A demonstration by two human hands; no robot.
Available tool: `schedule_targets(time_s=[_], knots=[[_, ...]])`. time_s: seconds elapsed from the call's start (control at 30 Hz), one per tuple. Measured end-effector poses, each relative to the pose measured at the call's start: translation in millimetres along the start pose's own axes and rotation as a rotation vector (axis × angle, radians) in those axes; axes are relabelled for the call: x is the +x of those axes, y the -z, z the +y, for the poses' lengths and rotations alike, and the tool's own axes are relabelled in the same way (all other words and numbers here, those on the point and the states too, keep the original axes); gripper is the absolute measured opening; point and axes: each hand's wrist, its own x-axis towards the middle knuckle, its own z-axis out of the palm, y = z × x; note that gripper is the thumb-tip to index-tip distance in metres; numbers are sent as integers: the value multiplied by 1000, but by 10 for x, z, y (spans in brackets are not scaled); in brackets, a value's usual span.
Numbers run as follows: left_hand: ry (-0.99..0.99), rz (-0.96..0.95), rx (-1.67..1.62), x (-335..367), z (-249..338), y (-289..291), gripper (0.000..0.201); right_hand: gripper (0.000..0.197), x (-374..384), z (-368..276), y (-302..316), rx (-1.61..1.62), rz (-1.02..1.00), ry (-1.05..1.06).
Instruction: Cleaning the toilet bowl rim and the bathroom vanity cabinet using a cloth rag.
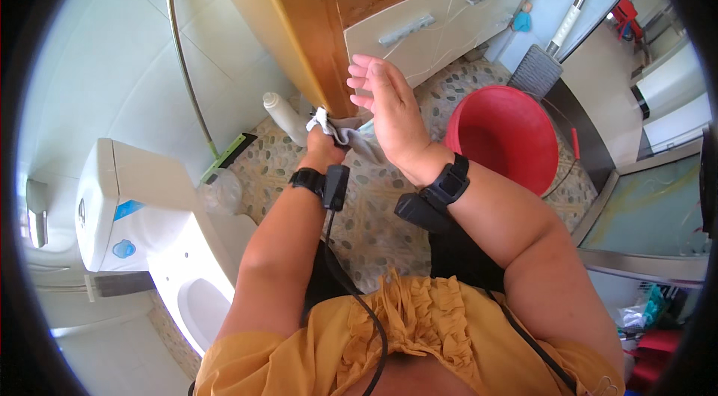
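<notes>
My left hand (321,151) is closed around a bunched grey-and-white cloth (350,132), low beside the corner of the wooden vanity cabinet (318,37). Part of the cloth hangs past my fingers toward the floor. Just left of that hand a white bottle (284,115) stands tilted in this view, close to the cabinet's foot. My right hand (393,112) is raised in front of the cabinet's pale drawers (419,29), fingers stretched out and slightly apart, with nothing in it. Both wrists wear black straps with small devices.
A red bucket (508,138) stands on the pebble-patterned floor (366,224) at right, a grey flat mop (538,67) behind it. At left are a white toilet (142,194) and a green-and-black floor squeegee (224,160) leaning against the tiled wall. A glass-panelled frame (651,205) lies farther right.
</notes>
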Motion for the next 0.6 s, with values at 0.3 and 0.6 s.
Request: schedule_targets(time_s=[0.3, 0.6], knots=[[-1074, 63, 696, -697, 47, -666, 50, 49, 22, -11, -16, 5, 60, 42], [-1938, 188, 1453, -1103, 892, -1276, 64, 39, 11, -1, 140, -29, 110, 110]])
